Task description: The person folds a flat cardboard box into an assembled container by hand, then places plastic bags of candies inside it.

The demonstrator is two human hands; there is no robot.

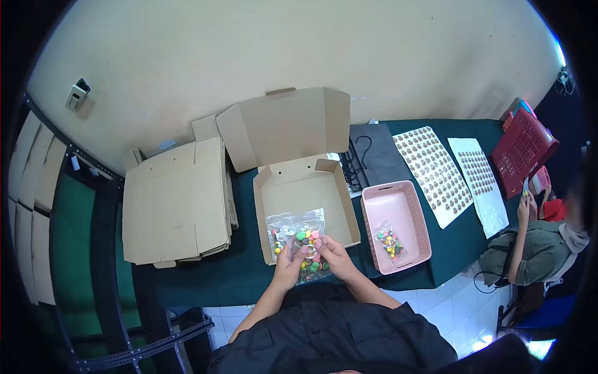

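Pinching the clear bag (313,268) of colourful pieces, your left grip (288,267) and right grip (337,258) are both closed on it, above the near edge of the open box (305,194). This looks like the weak spot: clear film spreads toward 11 o'clock from your thumbs, and I cannot tell whether it is one bag or two, or whether the mouth is sealed. If it is loose, a hard squeeze could push pieces out; if the film is slick, uneven pressure could let a side slip and drop the bag toward 6 o'clock, onto you or the floor. The box's near wall could also snag the film.

At 12 o'clock the raised lid (289,128) could tip forward if you bump the box. At 2 o'clock, just beside the box, the pink basket (405,198) holds a small packet (390,243); it sits near the front of the worktop (458,257), so a swinging right elbow could knock it. Farther out at 2 o'clock, the printed sheets (434,177) could slide if brushed. At 10 o'clock, the uneven cardboard stack (177,199) could shift if your left arm catches it.
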